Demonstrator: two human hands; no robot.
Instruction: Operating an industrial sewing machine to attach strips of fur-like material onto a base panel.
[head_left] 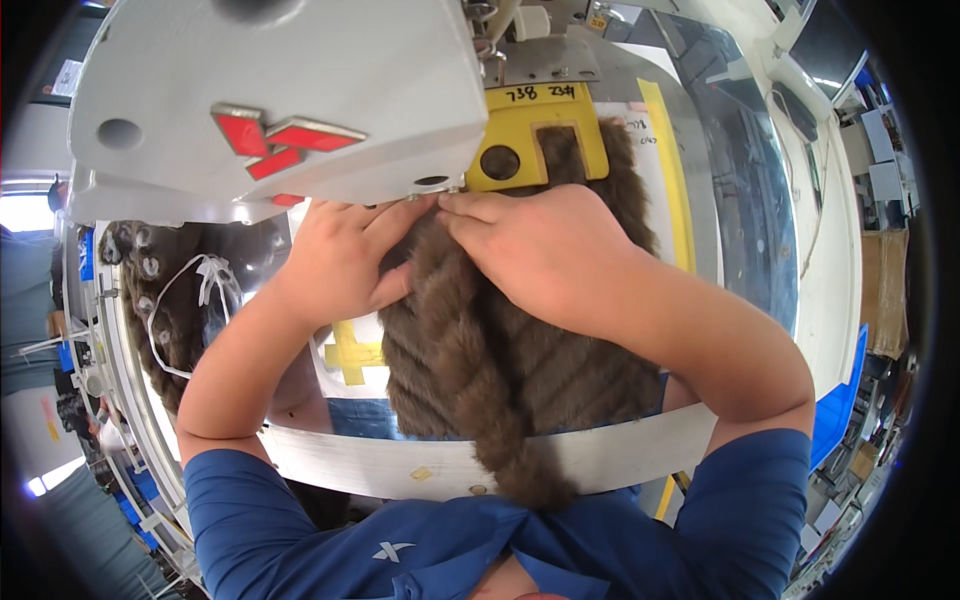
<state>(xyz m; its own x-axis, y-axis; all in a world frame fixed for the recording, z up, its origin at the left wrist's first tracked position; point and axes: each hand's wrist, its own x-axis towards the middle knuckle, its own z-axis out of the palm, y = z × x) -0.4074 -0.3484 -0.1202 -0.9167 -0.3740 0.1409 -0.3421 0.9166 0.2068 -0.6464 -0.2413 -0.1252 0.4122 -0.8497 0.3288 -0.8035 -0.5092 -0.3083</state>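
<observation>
A grey sewing machine head with red emblems overhangs both hands at top. Beneath it, a narrow brown fur strip runs over a wider, chevron-grained fur piece and hangs past the table's front edge. My left hand rests at the strip's left, thumb apart from the fingers, their tips partly against the machine's lower edge. My right hand is closed on the strip's upper end, fingertips together beside the left index finger. Just beyond the right hand, a yellow notched plate lies over the fur.
Dark fur pieces and a white cord lie left of the work. Yellow tape marks white paper on the right. The white table edge curves across the front. A blue bin and cardboard stand at the far right.
</observation>
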